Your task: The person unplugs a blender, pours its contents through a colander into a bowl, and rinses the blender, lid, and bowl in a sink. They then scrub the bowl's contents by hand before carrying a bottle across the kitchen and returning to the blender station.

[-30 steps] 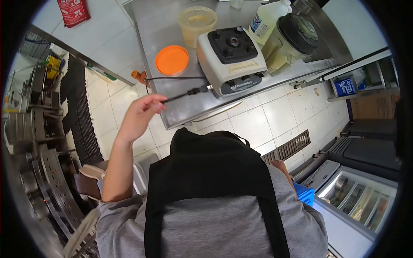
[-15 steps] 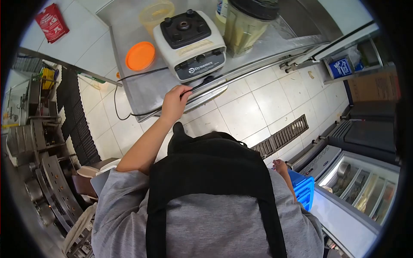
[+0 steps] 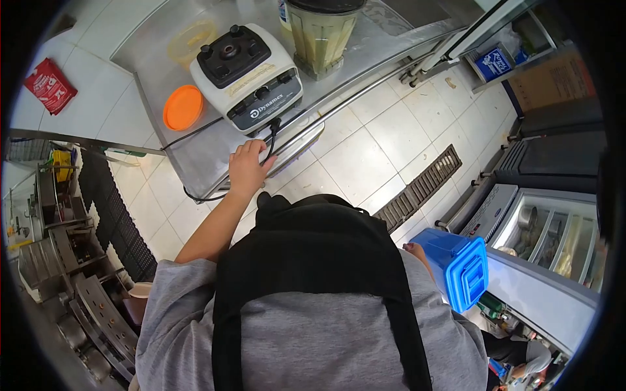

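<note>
At the front edge of the steel counter, my left hand has its fingers bent around a black power cord. Just above the hand, the cord's plug lies by the front of a white and black blender base. The blender jar, with a black lid and pale contents, stands right of the base. On the left is an orange lid. My right hand hangs low beside a blue lidded bin; its fingers are mostly hidden, and I cannot make out anything in it.
A metal rail runs along the counter. A clear tub stands behind the orange lid. In the floor is a drain grate. A glass-topped freezer is at right, with another person below it. Black matting lies left.
My left hand has drawn back toward me with the cord, and the plug now shows clearly. The view has shifted, so the counter sits farther left and more of the blue bin shows.
</note>
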The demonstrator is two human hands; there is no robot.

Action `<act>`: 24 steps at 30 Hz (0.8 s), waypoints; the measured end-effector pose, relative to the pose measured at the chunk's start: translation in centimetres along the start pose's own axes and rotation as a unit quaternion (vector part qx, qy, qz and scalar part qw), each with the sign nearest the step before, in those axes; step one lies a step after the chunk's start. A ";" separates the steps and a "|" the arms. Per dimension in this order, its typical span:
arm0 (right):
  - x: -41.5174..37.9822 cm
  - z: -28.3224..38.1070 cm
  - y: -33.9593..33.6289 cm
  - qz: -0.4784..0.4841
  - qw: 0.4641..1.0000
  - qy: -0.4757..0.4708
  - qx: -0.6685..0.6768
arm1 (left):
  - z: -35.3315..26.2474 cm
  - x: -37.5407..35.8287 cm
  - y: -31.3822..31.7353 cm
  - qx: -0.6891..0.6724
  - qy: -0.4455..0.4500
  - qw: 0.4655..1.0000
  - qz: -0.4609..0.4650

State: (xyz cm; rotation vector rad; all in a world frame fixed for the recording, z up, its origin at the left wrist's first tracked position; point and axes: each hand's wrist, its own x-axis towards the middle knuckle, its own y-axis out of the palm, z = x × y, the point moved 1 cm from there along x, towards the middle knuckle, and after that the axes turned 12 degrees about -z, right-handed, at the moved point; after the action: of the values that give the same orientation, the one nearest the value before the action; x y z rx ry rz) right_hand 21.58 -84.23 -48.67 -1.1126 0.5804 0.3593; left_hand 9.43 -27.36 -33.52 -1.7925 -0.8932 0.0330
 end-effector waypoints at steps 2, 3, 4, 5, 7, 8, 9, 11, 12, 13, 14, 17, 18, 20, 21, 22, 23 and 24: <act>1.5 -0.7 0.8 0.011 1.000 -0.005 0.012 | 0.5 0.0 0.4 0.006 0.007 1.000 0.005; 2.0 -0.9 1.1 0.008 1.000 -0.001 0.026 | 0.8 -0.1 0.7 0.013 0.011 1.000 0.010; 2.4 -1.0 1.4 0.005 0.999 0.003 0.039 | 1.0 -0.2 1.0 0.013 0.012 1.000 0.009; 2.7 -1.1 1.6 0.005 0.999 0.002 0.040 | 1.0 -0.2 1.0 0.010 0.006 1.000 0.013; 3.3 -1.1 1.9 0.014 0.998 -0.013 0.059 | 1.0 -0.4 1.0 0.008 -0.002 1.000 0.016; 3.3 -0.7 1.7 0.014 0.998 -0.017 0.058 | 0.7 -0.4 0.8 0.011 -0.005 1.000 0.016; 3.1 -0.2 1.5 0.018 0.999 -0.017 0.042 | 0.6 -0.5 0.7 0.015 -0.007 1.000 0.015; 2.8 0.5 0.9 0.017 0.999 -0.024 0.012 | 0.5 -0.7 0.6 0.015 -0.013 1.000 0.010; 2.8 0.8 0.7 0.016 0.999 -0.029 0.012 | 0.4 -0.8 0.6 0.014 -0.016 1.000 0.008; 2.7 1.1 0.4 0.016 1.000 -0.026 0.007 | 0.4 -0.9 0.5 0.015 -0.017 1.000 0.003; 2.8 1.0 0.2 0.015 1.000 -0.023 0.003 | 0.3 -1.1 0.3 0.013 -0.019 1.000 0.000; 3.5 0.9 -0.3 0.013 0.999 -0.042 0.006 | 0.3 -1.3 0.1 0.016 -0.026 1.000 -0.004; 3.9 0.7 -0.4 0.016 0.999 -0.044 -0.002 | 0.4 -1.4 0.1 0.019 -0.033 0.999 0.000; 4.6 0.7 -0.5 0.016 0.999 -0.035 0.004 | 0.5 -1.6 0.1 0.024 -0.042 0.999 -0.006; 4.8 0.8 -0.6 0.022 0.999 -0.037 0.010 | 0.5 -1.6 0.1 0.021 -0.047 0.999 -0.009; 5.1 0.8 -0.8 0.028 0.999 -0.038 0.016 | 0.5 -1.7 0.1 0.018 -0.052 0.998 -0.012; 5.3 0.9 -1.1 0.030 0.998 -0.043 0.017 | 0.3 -1.7 0.0 0.022 -0.060 0.998 -0.011; 5.5 1.0 -1.3 0.029 0.998 -0.046 0.017 | 0.2 -1.7 0.0 0.022 -0.060 0.998 -0.013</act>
State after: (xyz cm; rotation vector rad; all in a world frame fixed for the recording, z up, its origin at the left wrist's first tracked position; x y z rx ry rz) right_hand 26.94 -83.95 -50.78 -1.0435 0.5369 0.4466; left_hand 8.13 -28.15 -34.23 -1.7518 -0.9943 0.1445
